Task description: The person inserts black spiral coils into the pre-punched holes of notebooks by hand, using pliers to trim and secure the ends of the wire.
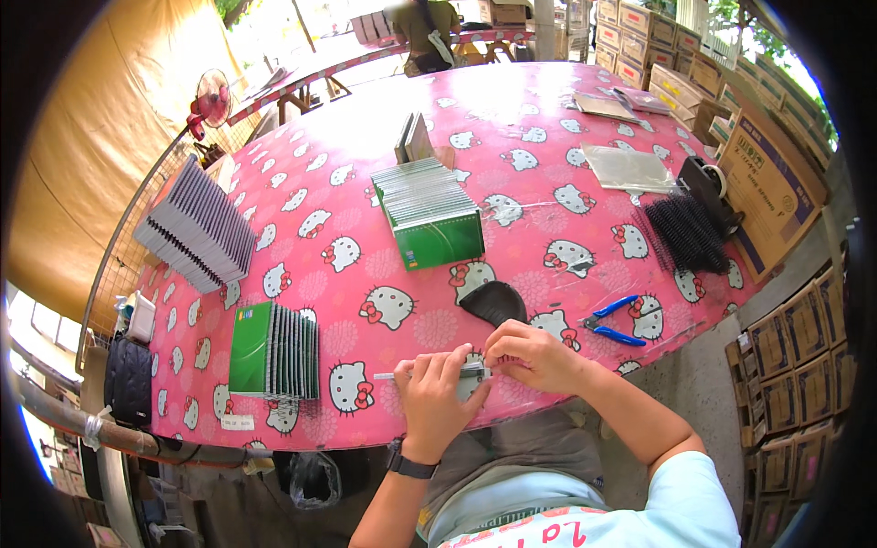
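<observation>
Close to the table's near edge, my left hand is closed around a thin notebook seen edge-on, with a pale end sticking out to the left of the fingers. My right hand pinches at the notebook's right end; whatever lies between those fingertips is too small to make out. Just beyond the hands rests a black curved pad. Blue-handled pliers lie with handles spread, to the right of my right hand.
Green spiral notebooks stand in a row at left and a stack mid-table. Another notebook stack is at far left. Black spiral coils, a tape dispenser and a carton are at right. A person is beyond.
</observation>
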Action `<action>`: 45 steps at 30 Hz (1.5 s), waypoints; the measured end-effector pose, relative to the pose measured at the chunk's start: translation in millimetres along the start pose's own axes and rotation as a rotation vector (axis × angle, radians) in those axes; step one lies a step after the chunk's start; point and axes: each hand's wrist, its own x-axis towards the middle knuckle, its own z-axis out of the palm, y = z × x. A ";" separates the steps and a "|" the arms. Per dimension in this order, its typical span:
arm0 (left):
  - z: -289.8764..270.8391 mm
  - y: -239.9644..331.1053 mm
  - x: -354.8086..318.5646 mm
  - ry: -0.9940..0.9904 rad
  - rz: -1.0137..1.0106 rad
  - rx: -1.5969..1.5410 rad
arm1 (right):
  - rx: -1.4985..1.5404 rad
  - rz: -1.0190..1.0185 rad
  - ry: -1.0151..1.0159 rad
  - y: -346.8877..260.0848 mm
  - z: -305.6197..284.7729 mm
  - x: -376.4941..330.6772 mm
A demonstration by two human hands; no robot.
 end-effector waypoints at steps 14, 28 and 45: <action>12.9 -3.2 -2.3 0.004 -0.053 0.093 | -0.061 0.045 -0.002 6.8 4.3 -0.3; -14.0 1.3 -3.1 -0.140 0.041 -0.080 | -0.271 -0.029 -0.019 52.6 -20.9 30.0; -19.3 -24.7 1.9 -0.099 0.076 -0.069 | -0.272 0.233 -0.136 57.5 -14.9 12.5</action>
